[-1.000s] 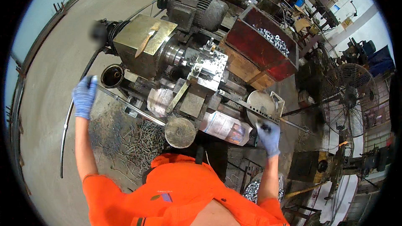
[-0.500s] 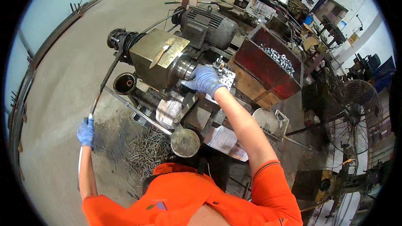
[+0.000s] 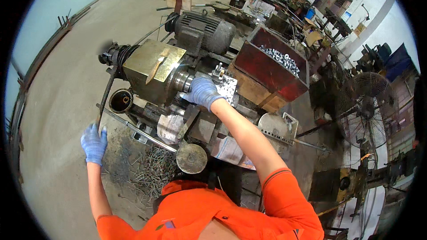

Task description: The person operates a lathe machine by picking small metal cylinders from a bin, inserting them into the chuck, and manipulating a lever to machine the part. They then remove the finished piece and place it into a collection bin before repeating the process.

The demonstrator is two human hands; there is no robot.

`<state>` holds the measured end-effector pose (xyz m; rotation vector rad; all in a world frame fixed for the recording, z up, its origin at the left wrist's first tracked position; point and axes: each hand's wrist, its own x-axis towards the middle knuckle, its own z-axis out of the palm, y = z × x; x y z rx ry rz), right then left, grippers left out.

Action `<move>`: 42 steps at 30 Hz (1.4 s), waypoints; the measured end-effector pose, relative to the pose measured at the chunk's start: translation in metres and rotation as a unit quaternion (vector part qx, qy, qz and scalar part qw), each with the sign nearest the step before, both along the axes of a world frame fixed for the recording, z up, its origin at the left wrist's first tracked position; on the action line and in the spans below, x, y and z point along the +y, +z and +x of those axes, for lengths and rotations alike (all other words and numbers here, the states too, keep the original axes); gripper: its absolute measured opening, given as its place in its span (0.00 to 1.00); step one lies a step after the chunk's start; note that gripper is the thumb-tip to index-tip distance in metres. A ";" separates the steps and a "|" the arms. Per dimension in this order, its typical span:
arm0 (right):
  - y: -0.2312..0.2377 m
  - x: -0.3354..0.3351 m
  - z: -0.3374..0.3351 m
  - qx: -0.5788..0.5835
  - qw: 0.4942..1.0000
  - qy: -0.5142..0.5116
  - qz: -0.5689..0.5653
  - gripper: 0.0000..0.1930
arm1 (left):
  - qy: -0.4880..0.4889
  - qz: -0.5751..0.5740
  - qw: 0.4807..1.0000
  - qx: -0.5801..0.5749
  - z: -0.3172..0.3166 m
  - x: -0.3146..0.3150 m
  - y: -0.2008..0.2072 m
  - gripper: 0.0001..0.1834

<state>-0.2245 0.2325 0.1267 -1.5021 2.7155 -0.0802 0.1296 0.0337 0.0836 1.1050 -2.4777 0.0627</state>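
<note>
My left hand (image 3: 94,144), in a blue knitted glove, is upright at the lower end of a long dark lever (image 3: 108,91). Its thumb stands apart from the fingers, and the lever runs down to the gap between them. My right hand (image 3: 203,93), gloved alike, is at the front of the steel spindle chuck (image 3: 182,81) on the lathe. Its fingers curl in and the thumb points toward the chuck; what they hold is hidden. A brass-coloured headstock cover (image 3: 147,62) carries a wooden-handled brush (image 3: 156,67). Beside my right hand lies a metal plate with small parts (image 3: 227,89).
A red bin (image 3: 271,69) of shiny metal parts stands on wood at the right. Behind the headstock is an electric motor (image 3: 204,33). Metal shavings (image 3: 155,169) cover the floor near a round pad (image 3: 191,158). A standing fan (image 3: 365,106) is farther right.
My left hand has loosened from its grip round the lever, the thumb now apart. My right hand stays at the chuck. The whole view has shifted, so the machine appears farther left.
</note>
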 end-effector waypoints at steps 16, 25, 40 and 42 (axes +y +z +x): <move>0.114 0.183 -0.077 0.199 0.948 -0.171 -0.182 0.25 | -0.195 0.001 0.970 0.145 -0.183 0.035 0.065 0.27; 0.064 0.259 -0.017 0.174 0.919 -0.209 -0.285 0.19 | -0.252 -0.010 0.950 0.185 -0.185 0.044 0.044 0.22; -0.020 0.336 0.087 -0.067 0.881 -0.309 -0.352 0.14 | -0.393 0.131 0.897 0.154 -0.228 0.123 0.019 0.14; -0.024 0.341 0.089 -0.068 0.873 -0.317 -0.364 0.14 | -0.378 0.133 0.908 0.122 -0.232 0.124 0.015 0.14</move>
